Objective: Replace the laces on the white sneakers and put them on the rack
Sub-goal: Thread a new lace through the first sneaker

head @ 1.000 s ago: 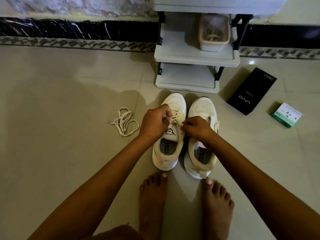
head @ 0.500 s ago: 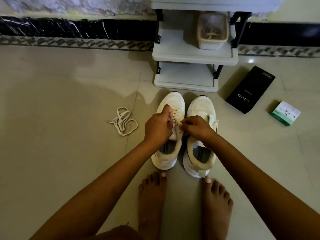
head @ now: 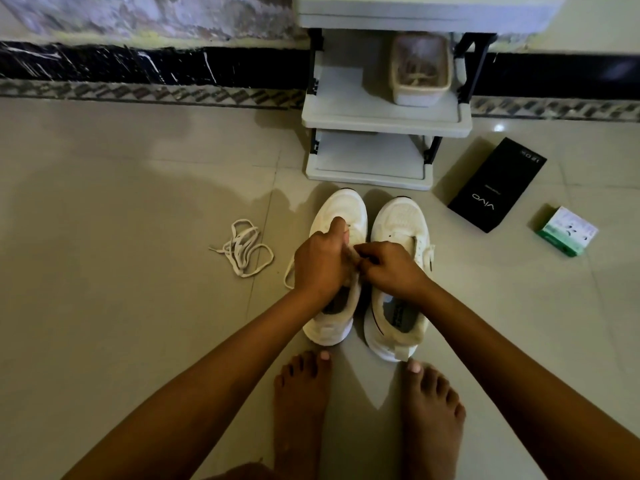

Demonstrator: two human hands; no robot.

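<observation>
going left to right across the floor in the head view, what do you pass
loose lace → left sneaker → right sneaker → black box → green box

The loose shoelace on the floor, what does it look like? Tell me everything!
The loose shoelace is white and flat, like woven cloth. It lies in a messy bundle of loops on the beige tiled floor, with one end poking out to the left. It sits left of the left sneaker, apart from it. Nothing touches it, neither hand nor shoe.
</observation>
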